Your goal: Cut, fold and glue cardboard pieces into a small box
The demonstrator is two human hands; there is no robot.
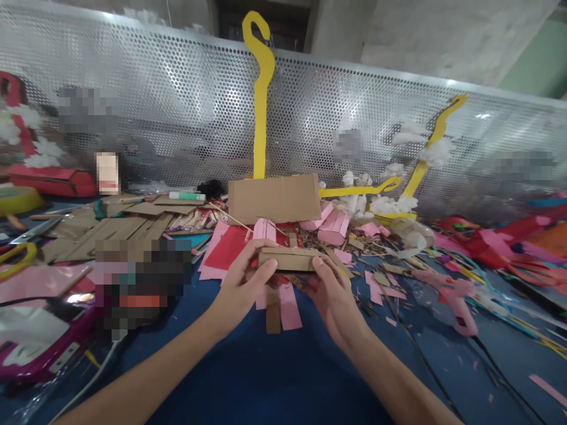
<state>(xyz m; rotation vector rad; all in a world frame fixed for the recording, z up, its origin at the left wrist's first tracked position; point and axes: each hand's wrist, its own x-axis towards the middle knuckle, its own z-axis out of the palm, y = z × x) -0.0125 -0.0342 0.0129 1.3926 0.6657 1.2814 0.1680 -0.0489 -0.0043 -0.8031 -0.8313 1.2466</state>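
Observation:
Between my two hands is a small folded cardboard box (290,262), held level above the blue table. My left hand (248,268) grips its left end, thumb on the near face. At the right end my right hand (330,280) pinches it the same way, with the other fingers curled underneath. Below the box lie pink paper strips (291,307) and a brown cardboard strip (273,310). Just beyond stands a larger cardboard piece (274,199), and a tall yellow hook-topped strip (261,118) rises behind it. Red paper (225,247) lies past my left hand.
A pink glue gun (456,298) with a cord lies on the right. Cardboard sheets (110,236), a glue stick (186,196) and a purple object (57,348) are at left. Pink folded boxes (334,227) and scraps lie beyond. A perforated metal panel (310,118) closes the back.

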